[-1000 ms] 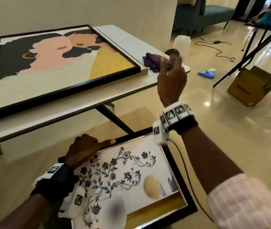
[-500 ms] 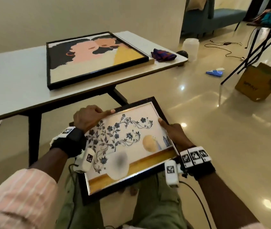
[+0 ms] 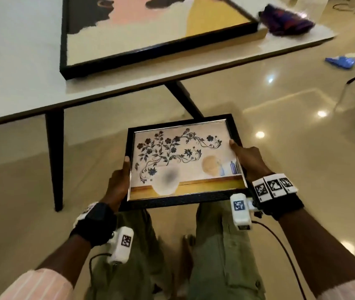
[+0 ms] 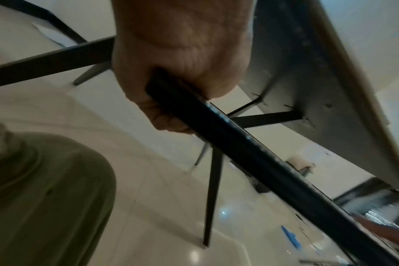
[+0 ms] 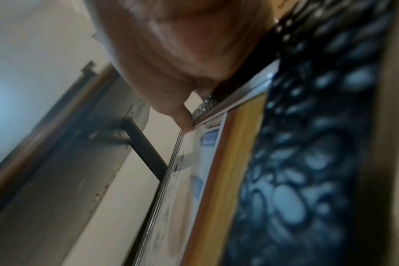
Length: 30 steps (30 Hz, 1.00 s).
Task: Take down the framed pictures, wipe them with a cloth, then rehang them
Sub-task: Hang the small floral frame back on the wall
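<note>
A small black-framed picture [image 3: 185, 161] of blue flowers and a white vase is held flat above my knees. My left hand [image 3: 119, 182] grips its left edge, thumb on the front. My right hand [image 3: 249, 159] grips the right edge, thumb on the glass. The left wrist view shows fingers curled round the black frame edge [image 4: 239, 147]. In the right wrist view a thumb presses the picture's frame [image 5: 216, 100]. A larger black-framed picture [image 3: 150, 29] lies flat on the white table [image 3: 20, 83]. A dark purple cloth [image 3: 287, 20] lies on the table's right end.
Black table legs [image 3: 55, 161] stand just ahead of my knees. A blue object [image 3: 341, 61] lies on the shiny tiled floor at the right. My green trousers [image 3: 222, 256] are below the frame.
My right hand came down from near the cloth and took the small picture's right edge. My left hand shifted from the top to the left edge. The picture moved in over my knees.
</note>
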Motion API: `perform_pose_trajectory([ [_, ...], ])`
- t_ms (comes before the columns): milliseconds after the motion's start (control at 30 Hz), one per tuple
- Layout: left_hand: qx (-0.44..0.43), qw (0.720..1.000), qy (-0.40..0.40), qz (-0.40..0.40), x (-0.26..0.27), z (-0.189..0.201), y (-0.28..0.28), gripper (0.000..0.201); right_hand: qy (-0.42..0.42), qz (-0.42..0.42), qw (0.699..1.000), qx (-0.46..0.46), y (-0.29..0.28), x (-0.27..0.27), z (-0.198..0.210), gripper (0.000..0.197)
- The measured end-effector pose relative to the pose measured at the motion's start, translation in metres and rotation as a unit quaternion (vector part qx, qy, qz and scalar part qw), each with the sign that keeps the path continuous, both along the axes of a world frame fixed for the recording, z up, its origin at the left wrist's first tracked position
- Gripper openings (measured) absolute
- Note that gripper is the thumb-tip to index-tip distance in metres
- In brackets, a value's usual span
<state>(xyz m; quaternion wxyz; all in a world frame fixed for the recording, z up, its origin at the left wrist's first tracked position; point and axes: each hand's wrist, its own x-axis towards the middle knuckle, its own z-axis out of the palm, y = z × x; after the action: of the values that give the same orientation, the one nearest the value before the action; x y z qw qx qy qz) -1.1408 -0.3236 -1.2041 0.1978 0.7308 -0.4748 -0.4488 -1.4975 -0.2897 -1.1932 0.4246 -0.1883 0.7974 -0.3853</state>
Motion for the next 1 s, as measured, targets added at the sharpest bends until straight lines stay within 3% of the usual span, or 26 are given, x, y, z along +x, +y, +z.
perform_pose_trajectory([
  [133, 0.064, 0.996, -0.024, 0.053, 0.018, -0.005, -0.016, 0.079, 0.002, 0.130, 0.991, 0.038, -0.041, 0.022, 0.012, 0.032],
  [167, 0.081, 0.994, -0.023, 0.073, 0.025, 0.006, -0.019, 0.078, 0.001, 0.159, 0.986, 0.050, -0.050, 0.028, 0.019, 0.029],
  [267, 0.125, 0.984, -0.032, 0.124, 0.050, 0.044, -0.006, 0.069, 0.037, 0.259, 0.959, 0.109, -0.054, 0.056, 0.043, 0.026],
  [433, 0.170, 0.964, -0.040, 0.200, 0.114, 0.145, 0.045, 0.056, 0.061, 0.349, 0.917, 0.182, -0.041, 0.128, 0.121, 0.042],
  [667, 0.199, 0.903, -0.016, 0.380, 0.237, 0.269, 0.176, 0.056, 0.043, 0.514, 0.836, 0.188, -0.023, 0.275, 0.206, 0.052],
  [767, 0.174, 0.876, -0.009, 0.449, 0.279, 0.301, 0.215, 0.063, 0.036, 0.577, 0.796, 0.178, -0.032, 0.339, 0.214, 0.081],
  [833, 0.151, 0.853, -0.005, 0.500, 0.310, 0.322, 0.241, 0.062, 0.019, 0.606, 0.776, 0.175, -0.030, 0.395, 0.243, 0.099],
  [900, 0.136, 0.829, -0.009, 0.542, 0.339, 0.337, 0.262, 0.060, 0.007, 0.627, 0.762, 0.162, -0.022, 0.445, 0.275, 0.083],
  [1000, 0.119, 0.791, -0.015, 0.601, 0.392, 0.365, 0.292, 0.058, 0.028, 0.671, 0.727, 0.146, -0.005, 0.526, 0.291, 0.063],
])
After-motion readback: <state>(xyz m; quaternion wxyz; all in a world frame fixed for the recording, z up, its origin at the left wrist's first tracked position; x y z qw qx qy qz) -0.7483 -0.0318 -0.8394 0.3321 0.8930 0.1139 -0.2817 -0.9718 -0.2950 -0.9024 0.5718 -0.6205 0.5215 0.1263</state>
